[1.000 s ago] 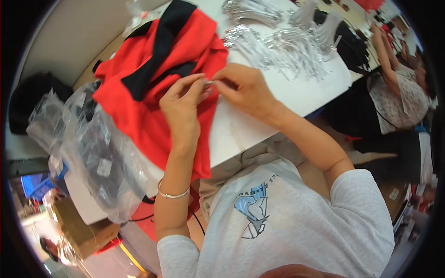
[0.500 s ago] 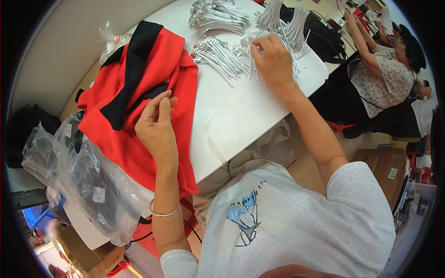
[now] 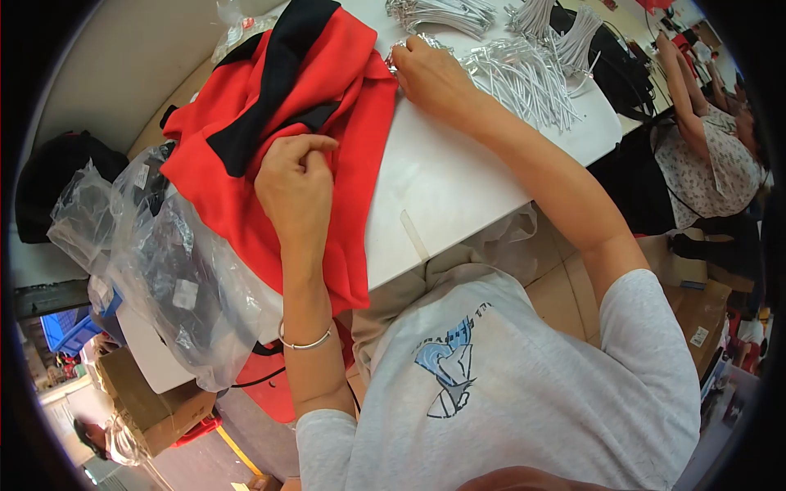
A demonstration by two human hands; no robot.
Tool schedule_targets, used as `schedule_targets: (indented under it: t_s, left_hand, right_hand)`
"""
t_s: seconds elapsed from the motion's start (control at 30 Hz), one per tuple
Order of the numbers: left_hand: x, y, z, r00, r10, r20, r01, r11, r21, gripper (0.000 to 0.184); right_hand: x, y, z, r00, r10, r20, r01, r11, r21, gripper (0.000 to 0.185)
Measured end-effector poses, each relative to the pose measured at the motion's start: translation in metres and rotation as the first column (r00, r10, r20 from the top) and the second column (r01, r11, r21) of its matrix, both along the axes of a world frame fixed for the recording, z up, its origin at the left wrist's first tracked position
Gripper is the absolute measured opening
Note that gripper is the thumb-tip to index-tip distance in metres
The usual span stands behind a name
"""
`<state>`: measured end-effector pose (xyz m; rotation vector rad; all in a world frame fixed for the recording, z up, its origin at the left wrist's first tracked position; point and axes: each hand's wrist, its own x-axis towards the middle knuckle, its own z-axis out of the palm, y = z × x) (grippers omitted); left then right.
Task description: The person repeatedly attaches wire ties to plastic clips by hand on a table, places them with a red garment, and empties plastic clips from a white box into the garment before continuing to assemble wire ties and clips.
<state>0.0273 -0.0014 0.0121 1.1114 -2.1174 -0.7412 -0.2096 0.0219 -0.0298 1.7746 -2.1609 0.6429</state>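
My left hand is closed above the red and black cloth, its fingers curled and pressed together. Whatever it may hold is hidden. My right hand reaches across the white table to a small silvery pile beside the cloth's right edge. Its fingers are bent down and closed at the pile, and their tips are partly hidden. Right of this hand lies a spread of thin white wire-like strands with silvery ends.
More bundled strands lie at the table's far side, beside a black bag. Clear plastic bags hang over the left edge. Another person is at the right. Cardboard boxes stand at lower left.
My right hand has moved left, from the strands at the right to the silvery pile by the cloth. My left hand's fingers have curled in more. The whole view has shifted.
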Motion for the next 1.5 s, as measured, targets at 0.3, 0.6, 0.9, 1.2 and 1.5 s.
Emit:
schedule_targets:
  t_s: [0.3, 0.6, 0.9, 1.2, 1.5]
  left_hand:
    - [0.012, -0.004, 0.015, 0.973, -0.053, 0.226, 0.061, 0.998, -0.027, 0.019]
    - [0.012, -0.004, 0.000, 0.951, -0.034, 0.307, 0.117, 0.959, -0.258, 0.016]
    - [-0.007, -0.003, -0.002, 0.976, 0.016, 0.216, 0.093, 0.870, -0.485, 0.012]
    - [-0.019, 0.002, 0.003, 0.713, 0.198, -0.673, 0.325, 0.758, 0.566, 0.016]
    - [-0.017, -0.004, -0.004, 0.632, 0.298, -0.716, 0.440, 0.623, 0.647, 0.018]
  right_hand:
    - [-0.010, 0.022, 0.013, 0.912, 0.156, 0.380, -0.078, 0.974, -0.212, 0.007]
    - [0.015, 0.037, 0.038, 0.461, 0.345, 0.818, -0.138, 0.938, -0.317, 0.010]
    - [0.055, 0.043, 0.044, 0.516, 0.311, 0.798, -0.184, 0.950, -0.251, 0.008]
    - [0.066, 0.040, 0.039, 0.246, 0.454, 0.856, -0.161, 0.890, -0.426, 0.007]
    - [0.066, 0.039, 0.035, 0.257, 0.427, 0.867, -0.127, 0.904, -0.408, 0.006]
